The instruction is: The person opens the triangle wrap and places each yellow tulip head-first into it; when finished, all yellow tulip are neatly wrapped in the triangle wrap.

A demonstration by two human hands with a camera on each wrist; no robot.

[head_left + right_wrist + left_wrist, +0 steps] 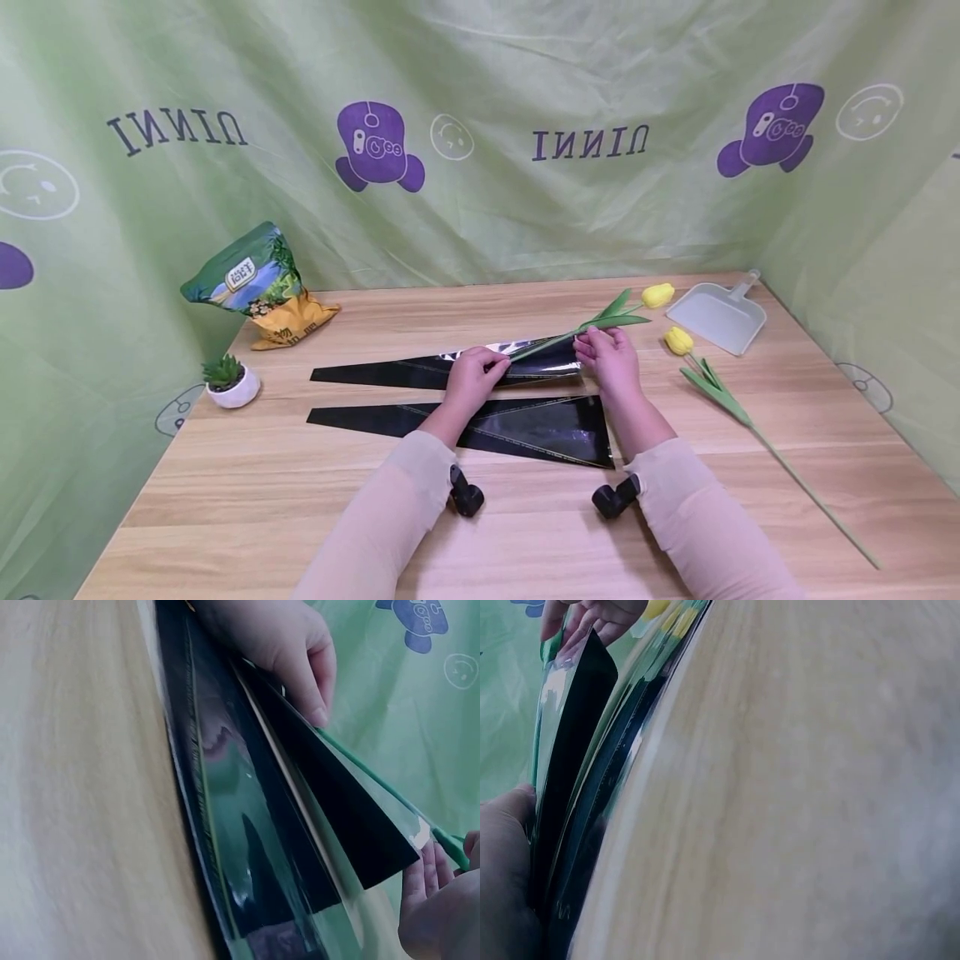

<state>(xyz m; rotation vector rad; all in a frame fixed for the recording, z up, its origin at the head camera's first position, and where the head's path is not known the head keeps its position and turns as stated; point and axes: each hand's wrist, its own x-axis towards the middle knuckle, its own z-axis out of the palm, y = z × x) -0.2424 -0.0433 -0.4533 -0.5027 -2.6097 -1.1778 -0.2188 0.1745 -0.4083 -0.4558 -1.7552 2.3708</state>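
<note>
A yellow artificial tulip lies slantwise over the upper black flower sleeve, its bloom beyond the sleeve's wide end. My left hand pinches the lower stem together with the sleeve; its thumb shows against the sleeve edge in the left wrist view. With thumb and fingers, my right hand holds the stem near the green leaves, at the sleeve's wide end. In the right wrist view, the raised sleeve hangs tilted below the stem. The stem's lower end is hidden.
A second black sleeve lies flat nearer me. Another yellow tulip rests on the right of the wooden table. Behind it is a grey dustpan. A green-and-orange bag and a small potted succulent stand at the left.
</note>
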